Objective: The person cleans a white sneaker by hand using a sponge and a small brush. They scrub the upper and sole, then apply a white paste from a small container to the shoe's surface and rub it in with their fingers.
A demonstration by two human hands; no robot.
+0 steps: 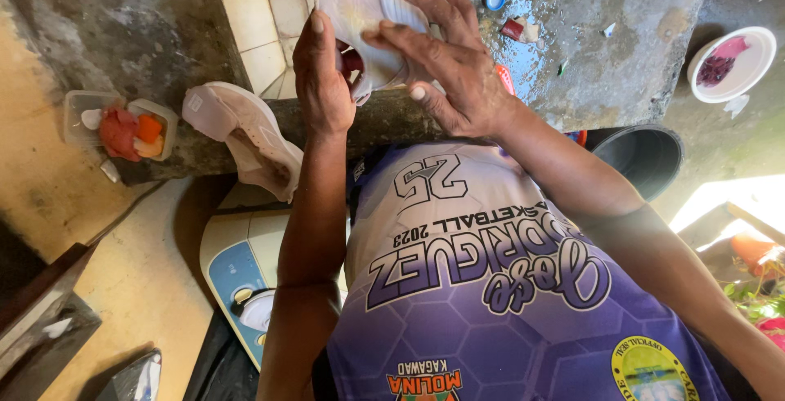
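While left hand (pixel 323 74) grips pale soft shoe (pixel 364 0), right hand (pixel 446 58) presses it, fingers spread.

A second pale shoe (pixel 249 135) lies on the ledge, near a soap tray (pixel 123 127) (a dark bucket (pixel 642 156) stands well apart).
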